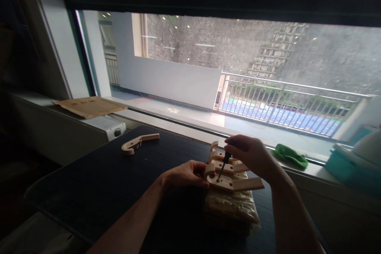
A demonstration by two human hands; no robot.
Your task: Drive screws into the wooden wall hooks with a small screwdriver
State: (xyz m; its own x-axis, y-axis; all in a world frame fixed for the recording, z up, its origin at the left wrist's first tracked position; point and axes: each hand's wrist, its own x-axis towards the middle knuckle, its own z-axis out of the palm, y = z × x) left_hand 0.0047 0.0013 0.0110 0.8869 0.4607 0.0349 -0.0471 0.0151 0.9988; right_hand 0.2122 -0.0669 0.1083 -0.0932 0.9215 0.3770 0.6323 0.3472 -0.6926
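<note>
A screwdriver (226, 158) with a dark handle is held from above by my right hand (250, 151), its fingers closed on the handle. The tip meets a hole in the nearest curved wooden hook (226, 184). My left hand (190, 174) grips the curled end of that hook between thumb and fingers. Behind it, more wooden hooks (228, 168) of the same shape lie side by side. They rest on a plastic-wrapped stack (232, 206). Another wooden hook (139, 139) lies apart on the dark table, with small screws by it.
The dark table (98, 190) stands against a window sill. On the sill are a green cloth (289, 155) and a teal container (342, 166) at right. A brown envelope (91, 106) lies at left, over a white slatted unit (108, 126).
</note>
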